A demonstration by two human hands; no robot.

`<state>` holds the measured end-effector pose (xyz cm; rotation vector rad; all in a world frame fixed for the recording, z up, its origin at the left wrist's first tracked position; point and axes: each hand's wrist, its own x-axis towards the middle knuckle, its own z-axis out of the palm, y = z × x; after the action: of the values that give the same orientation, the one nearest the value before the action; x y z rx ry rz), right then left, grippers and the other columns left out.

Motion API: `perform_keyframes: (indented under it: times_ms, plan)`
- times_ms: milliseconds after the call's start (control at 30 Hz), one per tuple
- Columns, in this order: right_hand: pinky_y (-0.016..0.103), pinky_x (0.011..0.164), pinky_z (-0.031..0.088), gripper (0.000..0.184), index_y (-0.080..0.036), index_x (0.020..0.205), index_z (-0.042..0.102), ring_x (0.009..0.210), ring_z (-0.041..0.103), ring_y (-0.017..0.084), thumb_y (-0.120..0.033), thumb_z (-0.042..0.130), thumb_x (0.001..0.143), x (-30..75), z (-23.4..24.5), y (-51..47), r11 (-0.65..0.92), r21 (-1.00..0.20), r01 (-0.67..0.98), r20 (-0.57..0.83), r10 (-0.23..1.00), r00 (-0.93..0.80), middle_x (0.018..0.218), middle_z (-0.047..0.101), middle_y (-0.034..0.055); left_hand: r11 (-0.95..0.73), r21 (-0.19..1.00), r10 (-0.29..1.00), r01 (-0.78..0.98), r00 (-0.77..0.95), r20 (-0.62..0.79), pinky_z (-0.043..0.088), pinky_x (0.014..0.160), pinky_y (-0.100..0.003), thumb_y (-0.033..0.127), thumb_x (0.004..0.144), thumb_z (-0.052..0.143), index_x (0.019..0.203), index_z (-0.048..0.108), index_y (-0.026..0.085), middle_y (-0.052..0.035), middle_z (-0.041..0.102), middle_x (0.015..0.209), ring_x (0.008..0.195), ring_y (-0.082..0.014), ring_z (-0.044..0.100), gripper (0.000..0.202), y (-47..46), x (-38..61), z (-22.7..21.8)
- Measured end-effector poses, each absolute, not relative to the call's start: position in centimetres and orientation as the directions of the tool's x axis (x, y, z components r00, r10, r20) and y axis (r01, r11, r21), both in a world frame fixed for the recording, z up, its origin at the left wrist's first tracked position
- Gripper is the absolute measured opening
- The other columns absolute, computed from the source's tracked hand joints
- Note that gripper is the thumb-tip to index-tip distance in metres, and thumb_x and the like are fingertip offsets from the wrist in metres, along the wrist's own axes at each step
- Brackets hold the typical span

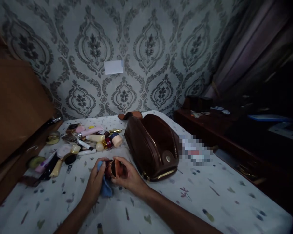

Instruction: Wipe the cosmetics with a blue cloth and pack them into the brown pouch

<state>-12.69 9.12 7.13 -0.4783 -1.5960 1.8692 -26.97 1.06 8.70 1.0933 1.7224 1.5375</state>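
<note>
My right hand (127,177) grips a small round brown compact (113,168) with a gold rim, held just above the white patterned cloth. My left hand (95,182) is closed on a blue cloth (105,189) pressed against the compact's left side. Both hands meet at the table's front middle. A brown leather pouch (152,146) with a gold zip and a snap button lies open right beside my right hand.
Several cosmetics tubes, bottles and brushes (88,141) lie scattered at the back left. A brown wooden cabinet (14,107) stands on the left. A dark wooden shelf (210,126) runs along the right edge. Patterned wallpaper is behind.
</note>
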Motion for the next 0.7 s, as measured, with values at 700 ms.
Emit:
perform_keyframes:
  times_ms: [700]
  plan:
    - [0.036, 0.085, 0.052, 0.057, -0.023, 0.117, 0.059, 0.092, 0.064, 0.023, -0.023, 0.076, 0.063, -12.9, 7.2, 9.3, 0.006, -0.998, -0.056, 0.043, 0.717, -0.695, 0.098, 0.066, 0.0033, 0.006, 0.933, 0.889, 0.36, -0.43, 0.16, 0.051, 0.089, -0.037, 0.037, 0.086, 0.05, 0.098, 0.066, 0.021, -0.0075, 0.07, 0.1, 0.098, -0.0257, 0.066, 0.025, 1.3, -29.1, 7.9]
